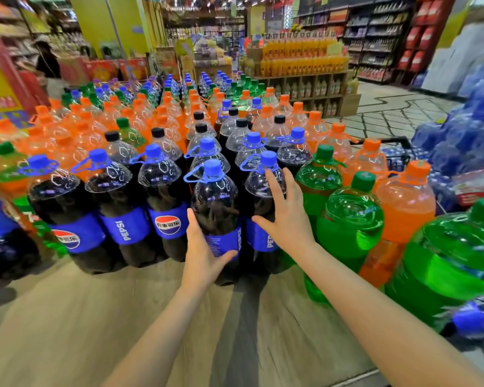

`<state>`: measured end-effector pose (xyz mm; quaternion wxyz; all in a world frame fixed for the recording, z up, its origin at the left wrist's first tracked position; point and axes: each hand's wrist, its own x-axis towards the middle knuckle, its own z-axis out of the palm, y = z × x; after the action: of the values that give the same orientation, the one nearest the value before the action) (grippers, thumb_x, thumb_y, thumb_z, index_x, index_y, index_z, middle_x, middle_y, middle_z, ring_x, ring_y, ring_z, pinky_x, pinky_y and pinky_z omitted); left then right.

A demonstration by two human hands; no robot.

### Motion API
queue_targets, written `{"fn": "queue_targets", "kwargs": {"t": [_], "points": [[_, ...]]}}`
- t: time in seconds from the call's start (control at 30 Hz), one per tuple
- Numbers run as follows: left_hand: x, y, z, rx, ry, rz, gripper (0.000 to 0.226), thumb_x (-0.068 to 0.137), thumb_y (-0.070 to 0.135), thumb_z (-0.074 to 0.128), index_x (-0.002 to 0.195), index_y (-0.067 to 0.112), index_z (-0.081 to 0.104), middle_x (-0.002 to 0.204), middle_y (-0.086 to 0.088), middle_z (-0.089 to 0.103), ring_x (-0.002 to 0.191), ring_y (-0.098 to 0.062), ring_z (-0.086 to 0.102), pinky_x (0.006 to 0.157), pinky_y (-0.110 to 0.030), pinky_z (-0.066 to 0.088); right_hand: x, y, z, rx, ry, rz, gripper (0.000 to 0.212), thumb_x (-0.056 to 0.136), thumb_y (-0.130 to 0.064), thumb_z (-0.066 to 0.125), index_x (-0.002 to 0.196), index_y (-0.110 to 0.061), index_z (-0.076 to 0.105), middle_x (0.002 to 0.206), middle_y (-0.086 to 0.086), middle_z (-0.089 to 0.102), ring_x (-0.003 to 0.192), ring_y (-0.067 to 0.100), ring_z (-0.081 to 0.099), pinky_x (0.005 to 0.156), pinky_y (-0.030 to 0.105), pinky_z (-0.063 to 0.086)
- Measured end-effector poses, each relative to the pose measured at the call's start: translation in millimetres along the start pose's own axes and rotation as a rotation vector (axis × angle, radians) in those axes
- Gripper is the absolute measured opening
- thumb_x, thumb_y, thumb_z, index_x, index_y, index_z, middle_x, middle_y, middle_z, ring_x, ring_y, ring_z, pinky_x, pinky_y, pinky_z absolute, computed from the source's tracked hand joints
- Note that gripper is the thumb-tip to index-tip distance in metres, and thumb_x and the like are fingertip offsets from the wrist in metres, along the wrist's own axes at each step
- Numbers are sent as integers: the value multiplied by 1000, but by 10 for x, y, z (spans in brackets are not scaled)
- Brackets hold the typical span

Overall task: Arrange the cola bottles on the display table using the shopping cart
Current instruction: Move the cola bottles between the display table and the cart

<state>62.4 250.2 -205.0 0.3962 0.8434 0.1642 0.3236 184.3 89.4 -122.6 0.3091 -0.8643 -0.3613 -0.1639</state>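
the left hand (204, 247) gripped a pepsi cola bottle (215, 213) at its blue label, fingers curled round it, the bottle upright at the front edge of the row on the wooden counter (123, 317). the right hand (284, 216) lay flat, fingers apart and straight, against the neighbouring pepsi bottle (263, 191) — steadying it, it seemed. to seat the bottle well, it probably wanted sliding back level with the front row, label turned outward, while the right hand kept the neighbour from tipping into the green soda bottles (349, 219) — the shopping cart (397, 141) stood behind them.
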Motion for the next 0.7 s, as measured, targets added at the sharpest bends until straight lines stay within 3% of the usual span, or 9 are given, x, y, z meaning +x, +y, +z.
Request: {"fn": "queue_targets", "kwargs": {"t": [0.17,0.27,0.33,0.43,0.5,0.6,0.7], "points": [[-13,42,27,55,38,-6,139,61,13,93,151,14,-13,150,18,-2,134,26,-5,105,3,7,-64,10,69,-72,-4,-19,98,88,-41,65,151,-31,-10,158,11,-16,146,37,0,109,46,37],[-100,131,78,168,95,-17,131,69,16,89,153,11,-12,160,4,-4,146,1,-5,108,-4,4,-298,59,154,-26,-6,-36,93,88,-38,65,153,-26,-1,158,12,-17,146,37,-1,109,43,33],[-211,201,111,264,117,-10,123,77,22,83,153,8,-13,163,-3,-9,150,-12,-4,107,-12,9,-522,133,232,1,-40,-70,87,88,-39,63,153,-22,7,158,11,-19,146,34,-1,112,39,24],[-425,190,128,377,24,21,117,83,30,78,150,11,-17,160,-3,-16,148,-11,-9,114,-21,9,-828,278,344,36,-152,-108,78,90,-40,60,152,-18,19,160,10,-12,147,30,6,116,37,18],[-609,141,95,477,-47,56,106,85,35,73,155,9,-2,163,-9,-4,150,-21,8,114,-32,24,-983,382,424,4,-231,-147,72,90,-46,51,149,-13,29,159,14,8,143,35,21,114,45,27],[-900,65,24,687,-154,103,78,85,55,47,146,8,40,152,-15,40,132,-35,49,92,-54,52,-1145,456,488,-30,-341,-141,72,85,-55,40,141,-11,44,153,17,30,135,40,37,106,51,37],[-1140,84,-37,807,-223,94,71,83,58,40,130,9,60,139,-12,57,120,-31,60,85,-59,54,-1312,459,413,-36,-415,-158,81,80,-63,28,143,-14,42,155,12,28,141,34,28,112,47,26]]}}
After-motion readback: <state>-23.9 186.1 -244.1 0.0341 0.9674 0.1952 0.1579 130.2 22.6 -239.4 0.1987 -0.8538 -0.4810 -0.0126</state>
